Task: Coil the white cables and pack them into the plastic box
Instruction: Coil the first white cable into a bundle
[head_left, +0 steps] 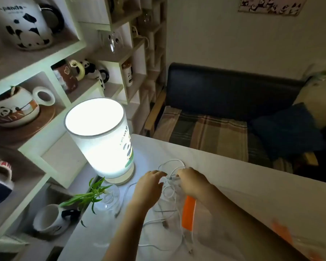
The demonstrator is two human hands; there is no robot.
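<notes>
Beside the lamp (100, 140), your left hand (149, 187) hovered loosely open while your right hand (192, 180) pinched the tangled white cables (169, 191); coiling had barely begun (plastic box (224, 232) near right), so gather loops next.

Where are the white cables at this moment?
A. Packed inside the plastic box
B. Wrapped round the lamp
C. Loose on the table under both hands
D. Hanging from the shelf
C: the white cables sprawl uncoiled on the table beneath the left hand and right hand.
</notes>
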